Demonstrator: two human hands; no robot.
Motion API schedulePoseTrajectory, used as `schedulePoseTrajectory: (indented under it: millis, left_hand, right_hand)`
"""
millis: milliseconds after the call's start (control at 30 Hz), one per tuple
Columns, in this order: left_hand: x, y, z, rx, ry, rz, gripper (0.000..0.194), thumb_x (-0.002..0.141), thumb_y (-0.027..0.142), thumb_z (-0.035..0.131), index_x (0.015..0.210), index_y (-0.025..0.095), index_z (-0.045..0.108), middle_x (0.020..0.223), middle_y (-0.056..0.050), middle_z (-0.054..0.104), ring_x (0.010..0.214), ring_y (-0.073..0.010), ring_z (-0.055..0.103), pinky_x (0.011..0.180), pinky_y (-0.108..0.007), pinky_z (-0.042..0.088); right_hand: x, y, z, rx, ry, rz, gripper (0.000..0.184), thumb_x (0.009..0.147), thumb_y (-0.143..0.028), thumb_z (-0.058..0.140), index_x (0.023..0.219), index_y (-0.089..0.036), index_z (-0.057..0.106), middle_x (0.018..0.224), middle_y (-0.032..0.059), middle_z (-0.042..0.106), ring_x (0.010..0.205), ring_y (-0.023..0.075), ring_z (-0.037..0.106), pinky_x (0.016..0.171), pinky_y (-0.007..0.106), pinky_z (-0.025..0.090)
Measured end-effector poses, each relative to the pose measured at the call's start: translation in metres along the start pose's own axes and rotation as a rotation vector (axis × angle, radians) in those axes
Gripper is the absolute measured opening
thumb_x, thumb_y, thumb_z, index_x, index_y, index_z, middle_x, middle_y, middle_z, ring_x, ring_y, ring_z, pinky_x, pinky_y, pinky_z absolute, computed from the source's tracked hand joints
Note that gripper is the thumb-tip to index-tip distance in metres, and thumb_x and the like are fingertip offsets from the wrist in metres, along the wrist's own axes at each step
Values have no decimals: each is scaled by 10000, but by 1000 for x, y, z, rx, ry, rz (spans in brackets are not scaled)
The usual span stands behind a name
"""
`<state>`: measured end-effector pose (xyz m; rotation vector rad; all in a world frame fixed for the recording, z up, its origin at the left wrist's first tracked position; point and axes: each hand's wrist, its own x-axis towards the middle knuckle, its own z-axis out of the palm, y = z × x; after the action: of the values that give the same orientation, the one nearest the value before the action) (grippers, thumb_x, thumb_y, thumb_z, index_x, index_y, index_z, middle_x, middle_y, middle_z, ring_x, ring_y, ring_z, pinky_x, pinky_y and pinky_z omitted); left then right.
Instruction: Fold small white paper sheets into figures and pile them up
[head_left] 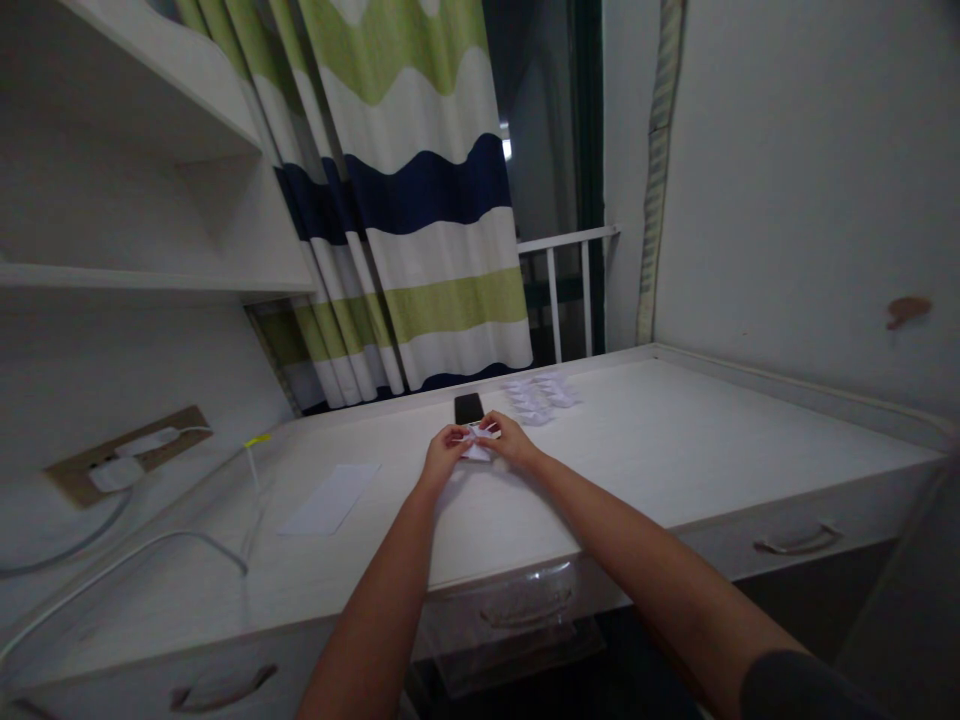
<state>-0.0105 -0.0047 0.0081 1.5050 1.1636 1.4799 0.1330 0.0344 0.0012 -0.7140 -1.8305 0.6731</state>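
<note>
From the head camera, both bare forearms reach forward over a white desk point(660, 440), and the left hand point(446, 455) and right hand point(517, 442) meet at its far middle. Their fingers are drawn in narrow, pinching a small folded white paper point(476, 452) between them from either side. The paper sits at the fingertips, mostly covered, with a corner showing below them. Its long axis cannot be made out with certainty, though the visible part seems to run slantwise from the fingertips toward the near left. Neither hand is clearly nearer, as both touch it, the right fingertips reaching over its upper side and the left fingers closing on its left side. Just beyond the fingertips lies a black smartphone point(469, 408), almost touching them. Further on, up and to the right of the right fingertips, sits a group of small folded paper pieces point(538, 398). Left of the left hand, well apart from the fingers, lies a flat white paper sheet point(330, 498). Further left of the fingers, a white cable point(127, 570) runs from a wall socket panel point(127, 455), while a striped curtain point(420, 200) hangs beyond the fingers.
</note>
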Motion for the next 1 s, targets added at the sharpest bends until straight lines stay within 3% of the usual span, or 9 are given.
schedulePoseTrajectory:
  millis: [367, 700, 1000]
  left_hand:
    - [-1, 4, 1, 71, -37, 75, 206, 526, 192, 617, 728, 152, 613, 754, -29, 623, 591, -110, 525, 573, -245, 436]
    - [-3, 6, 3, 233, 17, 147, 168, 549, 119, 567, 705, 161, 616, 755, -31, 630, 587, -114, 507, 593, -252, 425]
    - [-3, 5, 3, 190, 13, 166, 164, 538, 94, 560, 676, 169, 513, 690, 14, 553, 609, -99, 495, 530, -202, 386]
  right_hand:
    - [-1, -5, -3, -86, 5, 5, 16, 692, -188, 499, 684, -175, 501, 682, -4, 536, 625, 114, 497, 601, 236, 387]
    - [0, -2, 0, -88, -5, -34, 48, 677, -218, 534, 686, -171, 533, 704, 3, 555, 646, 118, 495, 604, 233, 388]
    - [2, 7, 2, 84, -18, 15, 156, 657, -271, 584, 755, -160, 536, 641, -25, 508, 591, 94, 455, 576, 222, 370]
